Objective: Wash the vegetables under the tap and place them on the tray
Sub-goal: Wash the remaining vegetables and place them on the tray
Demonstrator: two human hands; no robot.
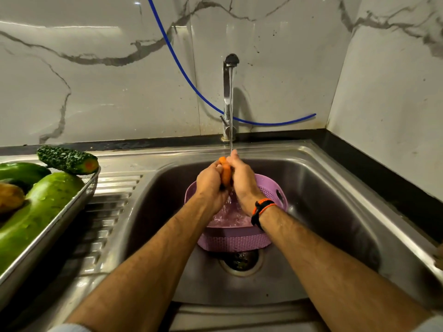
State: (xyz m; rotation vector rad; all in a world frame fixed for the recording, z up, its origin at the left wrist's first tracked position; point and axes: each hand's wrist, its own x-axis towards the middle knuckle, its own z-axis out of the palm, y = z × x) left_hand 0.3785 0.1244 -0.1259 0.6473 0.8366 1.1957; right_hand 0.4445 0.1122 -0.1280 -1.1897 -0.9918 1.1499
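Note:
An orange carrot (225, 172) is held upright between both hands under the running tap (230, 97), over the sink. My left hand (211, 185) grips it from the left and my right hand (243, 182) wraps it from the right. Water streams down onto the hands and splashes into a purple colander (237, 240) below them. On the left, a steel tray (48, 226) holds a bitter gourd (68, 160), two large green vegetables (40, 209) and a brownish one (10, 197).
The steel sink (335, 212) has a drain (241, 262) under the colander and a ribbed drainboard (105, 212) on the left. A blue hose (182, 73) runs along the marble wall behind the tap. A dark counter edge (383, 178) lies to the right.

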